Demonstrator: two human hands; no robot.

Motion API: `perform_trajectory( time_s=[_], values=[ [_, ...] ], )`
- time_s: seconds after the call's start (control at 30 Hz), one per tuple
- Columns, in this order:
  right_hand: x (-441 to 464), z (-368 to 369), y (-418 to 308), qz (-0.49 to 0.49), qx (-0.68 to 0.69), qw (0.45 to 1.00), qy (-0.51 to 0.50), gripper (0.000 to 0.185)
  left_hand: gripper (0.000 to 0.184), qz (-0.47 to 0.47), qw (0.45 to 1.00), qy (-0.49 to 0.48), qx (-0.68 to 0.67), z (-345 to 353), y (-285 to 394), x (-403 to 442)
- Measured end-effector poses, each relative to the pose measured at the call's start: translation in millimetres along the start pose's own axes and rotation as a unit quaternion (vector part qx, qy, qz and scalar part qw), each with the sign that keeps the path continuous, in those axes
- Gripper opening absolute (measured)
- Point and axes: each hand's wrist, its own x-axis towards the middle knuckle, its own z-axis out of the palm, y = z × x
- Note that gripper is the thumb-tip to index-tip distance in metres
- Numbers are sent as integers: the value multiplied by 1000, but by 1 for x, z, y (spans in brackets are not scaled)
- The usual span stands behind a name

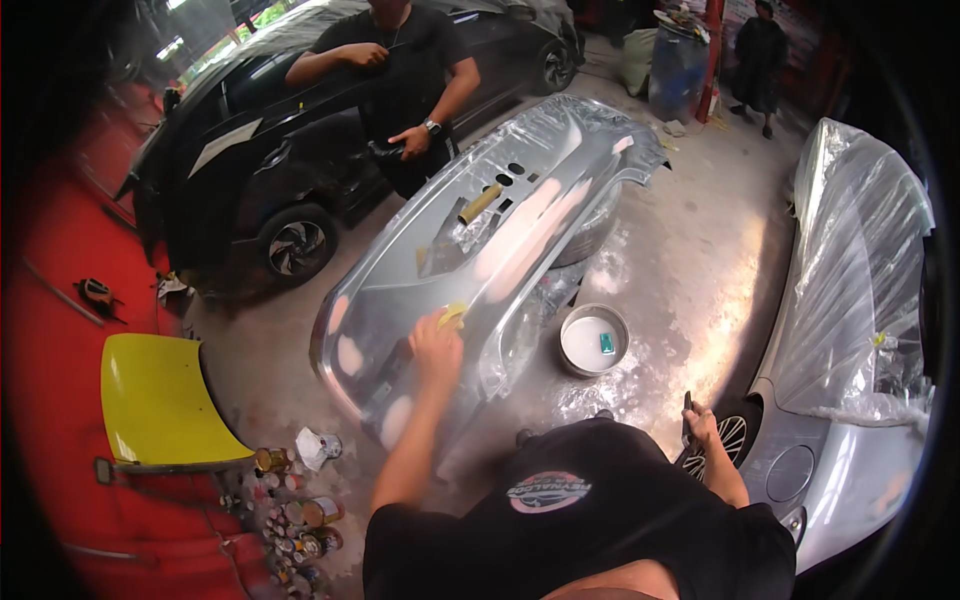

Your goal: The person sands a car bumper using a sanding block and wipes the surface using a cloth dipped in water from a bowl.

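My left hand is closed on a yellow sanding pad against the grey car panel. Pinkish filler patches mark the panel, and a tan cardboard-like roll lies across its openings. Out to the right, my right hand grips a dark, narrow object, too small to identify. On the wet floor between the panel and the right-hand car stands a round bucket of whitish water with a green item in it.
A person stands beyond the panel by a black car. Another person is farther back. Plastic covers part of a silver car at right. Paint cans and a yellow panel sit at left.
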Motion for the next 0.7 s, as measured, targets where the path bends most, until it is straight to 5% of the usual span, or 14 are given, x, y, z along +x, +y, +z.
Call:
perform_trajectory(
  time_s=[0.2, 0.47, 0.7],
  values=[
    [38, -30, -12, -25, 3, 999, -21, 75, 38, -40, 990, 3, 137, 54, 10, 8],
    [107, -42, 82, -8, 5, 999, -42, 70, 41, -62, 980, 17, 190, 66, 13, 3],
    [133, -78, 84, -19, -9, 999, -29, 75, 44, -116, 979, 4, 169, 67, 27, 3]
  ],
)
